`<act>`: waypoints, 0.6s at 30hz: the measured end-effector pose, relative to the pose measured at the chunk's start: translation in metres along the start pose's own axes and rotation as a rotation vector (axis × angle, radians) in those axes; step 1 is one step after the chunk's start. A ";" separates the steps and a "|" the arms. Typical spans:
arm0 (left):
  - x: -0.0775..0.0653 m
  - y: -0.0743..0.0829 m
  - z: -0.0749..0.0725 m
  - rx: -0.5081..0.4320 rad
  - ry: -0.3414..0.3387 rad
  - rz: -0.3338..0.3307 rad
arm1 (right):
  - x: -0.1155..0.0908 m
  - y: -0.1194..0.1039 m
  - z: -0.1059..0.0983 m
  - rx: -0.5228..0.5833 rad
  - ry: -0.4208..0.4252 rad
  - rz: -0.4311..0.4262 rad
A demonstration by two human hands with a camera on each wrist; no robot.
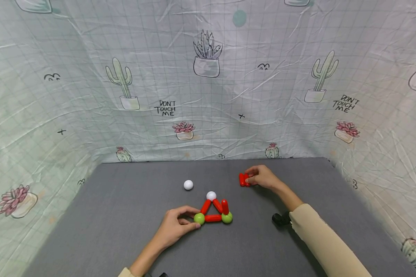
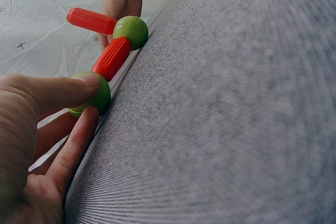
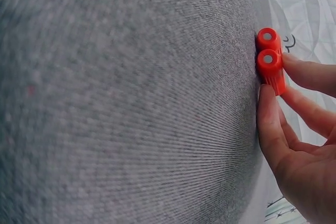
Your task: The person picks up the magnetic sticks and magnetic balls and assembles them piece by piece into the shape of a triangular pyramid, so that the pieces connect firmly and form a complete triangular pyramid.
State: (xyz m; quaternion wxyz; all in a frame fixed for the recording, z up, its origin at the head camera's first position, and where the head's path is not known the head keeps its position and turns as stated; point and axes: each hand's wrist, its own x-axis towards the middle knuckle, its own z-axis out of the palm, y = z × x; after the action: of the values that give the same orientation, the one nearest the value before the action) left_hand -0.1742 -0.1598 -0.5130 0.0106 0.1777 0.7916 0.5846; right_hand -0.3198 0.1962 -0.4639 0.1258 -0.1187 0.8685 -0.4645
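The left hand (image 1: pixel 175 225) has its thumb and fingers bent to pinch the left green ball (image 1: pixel 199 218), thumb on one side and fingertips on the other; the right hand (image 1: pixel 262 177), well apart from it, pinches a red stick (image 1: pixel 247 181) between thumb and fingers; a second red stick (image 1: pixel 242 179) lies alongside, touching, and the right wrist view shows a pale round dot in the end of each.

The left green ball is one corner of a flat triangle on the grey table (image 1: pixel 249 246); a bottom stick (image 1: pixel 213 218) joins it to the right green ball (image 1: pixel 227 217); two side sticks (image 1: pixel 205 206) run from the green balls to a white ball (image 1: pixel 211 196) at the far corner; an upright stick (image 1: pixel 224 207) rises from the right green ball.

A loose white ball (image 1: pixel 188 185) sits beyond the triangle, to its left; behind hangs a cloth (image 1: pixel 228 88) printed with pots (image 1: pixel 206 67) holding cacti and succulents.
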 end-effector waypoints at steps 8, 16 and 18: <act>0.001 -0.001 0.000 0.004 -0.001 -0.001 | -0.002 0.000 -0.002 0.044 -0.008 -0.021; 0.001 0.001 0.000 0.003 -0.004 -0.003 | -0.003 -0.003 -0.002 0.078 0.010 0.005; 0.001 0.001 0.000 0.002 -0.005 -0.009 | -0.004 -0.004 -0.002 0.086 0.007 0.014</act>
State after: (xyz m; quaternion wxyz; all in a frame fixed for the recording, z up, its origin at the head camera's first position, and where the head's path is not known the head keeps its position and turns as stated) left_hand -0.1749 -0.1591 -0.5118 0.0151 0.1757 0.7931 0.5831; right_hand -0.3165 0.1972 -0.4587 0.1308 -0.1053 0.8490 -0.5010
